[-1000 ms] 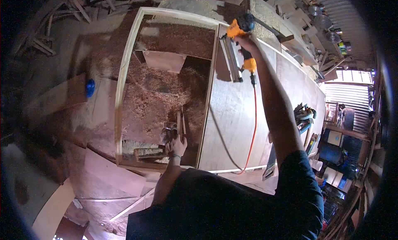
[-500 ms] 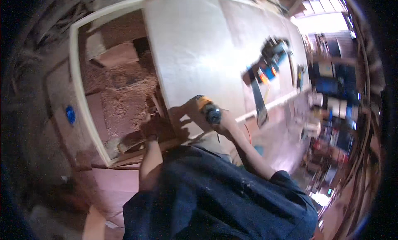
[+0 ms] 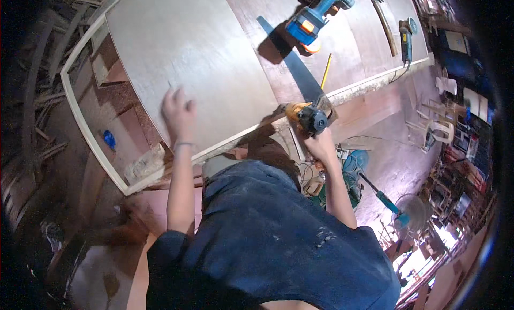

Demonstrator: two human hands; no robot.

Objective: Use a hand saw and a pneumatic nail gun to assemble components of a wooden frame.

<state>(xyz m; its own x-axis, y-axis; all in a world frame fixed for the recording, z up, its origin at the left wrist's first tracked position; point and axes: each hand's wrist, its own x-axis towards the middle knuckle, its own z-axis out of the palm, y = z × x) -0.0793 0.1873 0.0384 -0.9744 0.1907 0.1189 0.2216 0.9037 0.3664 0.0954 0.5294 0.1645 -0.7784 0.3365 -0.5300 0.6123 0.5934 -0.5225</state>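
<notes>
In my right hand (image 3: 321, 146) is a yellow-and-black power tool (image 3: 306, 117) that looks like a nail gun, held at the near edge of the work. My left hand (image 3: 179, 114) is open, fingers spread, over the pale sheet panel (image 3: 209, 53); whether it touches the surface is unclear. Beneath the panel runs a light wooden frame (image 3: 88, 130), its left end uncovered. A handsaw (image 3: 297, 69) lies on the panels just beyond the tool, with a yellow pencil (image 3: 326, 71) beside it.
Across the panels lie a blue cordless power saw (image 3: 316, 20), a hammer (image 3: 383, 23) and an angle grinder (image 3: 406, 42). A blue object (image 3: 109, 139) sits within the frame's left end. On the right are a pale chair (image 3: 440, 132) and a fan (image 3: 409, 211); timber strips (image 3: 43, 95) crowd the left.
My left hand has moved from the frame's opening onto or over the pale panel. The tool stays in my right hand. The view has shifted, bringing the hammer and grinder clearly into sight.
</notes>
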